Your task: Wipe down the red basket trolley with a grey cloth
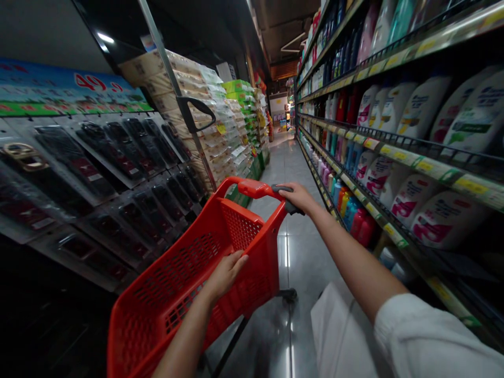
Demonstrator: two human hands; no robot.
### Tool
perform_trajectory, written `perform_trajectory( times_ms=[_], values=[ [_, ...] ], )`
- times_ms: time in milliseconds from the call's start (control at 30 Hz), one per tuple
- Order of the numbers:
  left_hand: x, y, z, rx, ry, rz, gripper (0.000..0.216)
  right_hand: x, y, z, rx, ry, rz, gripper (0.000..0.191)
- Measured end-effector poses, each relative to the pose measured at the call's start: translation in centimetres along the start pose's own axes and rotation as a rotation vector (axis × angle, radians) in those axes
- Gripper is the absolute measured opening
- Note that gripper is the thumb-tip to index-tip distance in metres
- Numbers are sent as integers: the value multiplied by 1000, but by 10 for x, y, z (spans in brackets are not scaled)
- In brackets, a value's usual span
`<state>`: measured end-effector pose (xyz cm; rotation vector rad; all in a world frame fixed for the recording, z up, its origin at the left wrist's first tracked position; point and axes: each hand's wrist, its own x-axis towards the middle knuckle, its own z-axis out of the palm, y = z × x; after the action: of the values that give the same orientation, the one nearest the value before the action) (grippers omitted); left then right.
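A red plastic shopping cart basket (173, 283) fills the lower middle of the head view, tilted and with nothing visible inside. My right hand (298, 197) is closed around the grey grip at the end of the cart's red handle (255, 188). My left hand (226, 273) rests on the basket's near rim with its fingers curled over the edge. Both forearms reach forward from the lower right.
I stand in a narrow store aisle with a glossy tiled floor (291, 173). Shelves of shampoo and detergent bottles (413, 157) line the right. Hanging dark packaged goods (118, 173) and stacked tissue packs (220, 126) line the left. A metal pole with a black handle (195, 113) leans at left.
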<state>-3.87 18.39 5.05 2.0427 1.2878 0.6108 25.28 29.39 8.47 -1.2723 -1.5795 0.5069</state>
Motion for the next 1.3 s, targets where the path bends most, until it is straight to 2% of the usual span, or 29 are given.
perform_trajectory(
  times_ms=[67,133,233,367,567,667,767,933,1067,1200,1300],
  values=[
    [1,-1,1,-29,-33,5,44,28,0,-12,154,-202,52,33],
    [2,-1,3,-53,-43,-4,45,45,1,-17,292,-340,143,41],
    [5,-2,7,-85,-28,-26,46,46,6,-13,495,-415,242,58],
    [10,-4,10,-182,-35,-42,48,16,13,-2,706,-289,193,72],
    [12,-4,9,-261,-52,-63,51,-39,21,15,833,-49,123,96],
    [13,-4,7,-280,-65,-71,51,-58,25,21,735,59,114,94],
    [14,-6,6,-292,-61,-77,51,-62,29,23,648,156,100,88],
    [19,-8,7,-318,-28,-97,52,-35,39,31,519,282,81,77],
    [25,-10,7,-340,-16,-99,53,-21,42,51,279,426,-53,77],
    [29,-11,7,-356,-10,-92,53,-46,34,79,8,503,-154,83],
    [30,-11,8,-343,6,-89,54,-79,23,96,-155,464,-241,80]
  ],
)
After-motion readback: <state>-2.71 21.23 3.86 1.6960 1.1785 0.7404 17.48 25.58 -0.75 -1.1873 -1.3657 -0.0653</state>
